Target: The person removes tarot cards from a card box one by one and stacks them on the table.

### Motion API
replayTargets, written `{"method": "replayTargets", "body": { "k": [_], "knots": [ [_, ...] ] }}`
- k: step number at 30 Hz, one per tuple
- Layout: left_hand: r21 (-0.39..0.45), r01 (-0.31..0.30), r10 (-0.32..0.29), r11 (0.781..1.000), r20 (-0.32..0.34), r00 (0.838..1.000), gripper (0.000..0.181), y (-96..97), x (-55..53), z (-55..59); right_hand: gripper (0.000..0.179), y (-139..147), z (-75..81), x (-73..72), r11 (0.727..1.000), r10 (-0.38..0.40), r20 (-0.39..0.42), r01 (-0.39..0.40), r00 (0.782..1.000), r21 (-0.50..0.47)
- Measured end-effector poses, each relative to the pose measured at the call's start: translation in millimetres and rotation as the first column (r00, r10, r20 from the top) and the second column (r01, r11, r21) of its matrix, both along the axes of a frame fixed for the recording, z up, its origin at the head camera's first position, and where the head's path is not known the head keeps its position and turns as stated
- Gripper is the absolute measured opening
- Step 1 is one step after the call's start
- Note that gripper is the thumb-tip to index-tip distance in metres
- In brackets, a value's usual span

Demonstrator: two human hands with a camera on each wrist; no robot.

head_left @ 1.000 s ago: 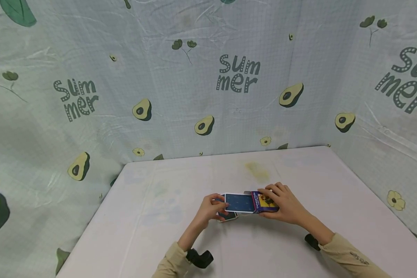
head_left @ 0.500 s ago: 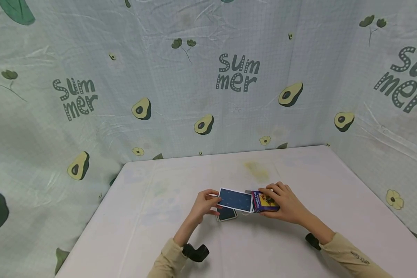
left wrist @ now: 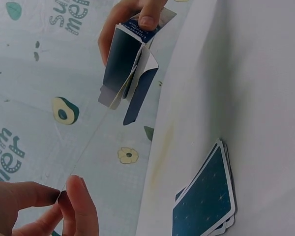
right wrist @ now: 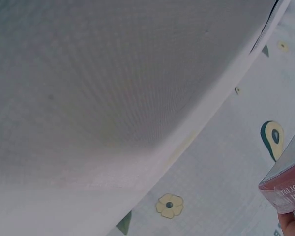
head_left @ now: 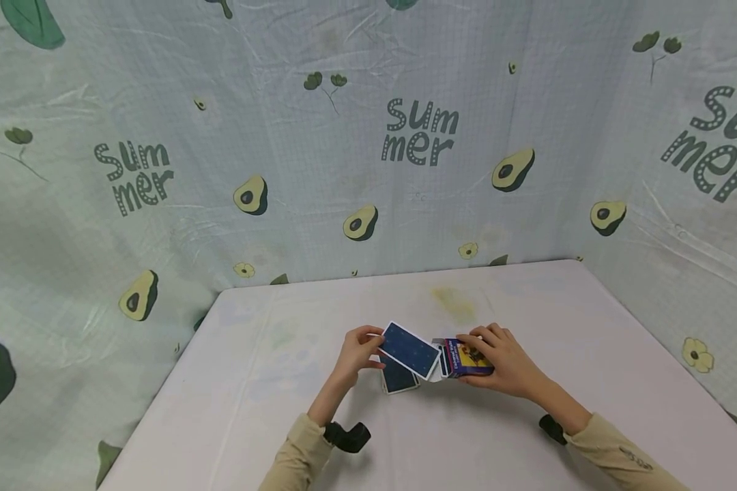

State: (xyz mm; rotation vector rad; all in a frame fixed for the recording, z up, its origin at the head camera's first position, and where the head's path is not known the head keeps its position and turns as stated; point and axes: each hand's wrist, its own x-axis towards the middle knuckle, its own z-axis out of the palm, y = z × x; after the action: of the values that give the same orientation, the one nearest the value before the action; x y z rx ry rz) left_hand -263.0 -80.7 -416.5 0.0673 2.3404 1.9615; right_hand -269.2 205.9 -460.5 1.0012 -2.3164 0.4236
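Note:
My left hand point(head_left: 357, 351) pinches one dark blue tarot card point(head_left: 410, 350) by its left end, between thumb and fingers. The card has a white border and is tilted; in the left wrist view it is edge-on, a thin line. Its right end is by the open mouth of a tarot card box point(head_left: 470, 358); whether they touch, I cannot tell. My right hand point(head_left: 506, 365) grips this purple and yellow box from its right end, flap open. Card edges show in the mouth. Beneath the pinched card, a small pile of cards point(left wrist: 206, 196) lies back up on the table.
A white cloth covers the table point(head_left: 282, 423). Behind it and at both sides hangs a pale curtain point(head_left: 319, 164) printed with avocados and lettering. Black wrist cameras sit on both forearms, the left one point(head_left: 349, 437) just above the tabletop.
My left hand has drawn the card leftward out of the box and turned it, its left end higher. The right hand and box stay nearly still. More of the pile shows.

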Motion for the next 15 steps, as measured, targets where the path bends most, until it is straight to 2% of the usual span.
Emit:
{"method": "replayTargets", "body": {
  "k": [3, 7, 12, 15],
  "knots": [
    [0.004, -0.019, 0.019, 1.000, 0.006, 1.000, 0.028, -4.1, -7.9, -9.4, 0.068, 1, -0.4, 0.8, 1.000, -0.002, 0.000, 0.002, 1.000, 0.000],
    [0.000, -0.024, 0.024, 1.000, 0.017, 1.000, 0.028, -7.7, -13.9, -12.3, 0.068, 1, -0.3, 0.6, 1.000, -0.004, -0.003, 0.004, 1.000, 0.002],
    [-0.020, -0.008, 0.008, 1.000, 0.033, 0.999, 0.027, -10.9, -16.3, -6.2, 0.069, 1, -0.5, -1.4, 1.000, -0.009, -0.008, 0.009, 1.000, 0.006],
    [-0.051, -0.002, 0.004, 0.999, 0.038, 0.999, 0.027, -11.7, -12.5, 2.2, 0.069, 2, -1.7, -2.2, 1.000, -0.010, -0.003, 0.010, 1.000, 0.004]
  ]
}}
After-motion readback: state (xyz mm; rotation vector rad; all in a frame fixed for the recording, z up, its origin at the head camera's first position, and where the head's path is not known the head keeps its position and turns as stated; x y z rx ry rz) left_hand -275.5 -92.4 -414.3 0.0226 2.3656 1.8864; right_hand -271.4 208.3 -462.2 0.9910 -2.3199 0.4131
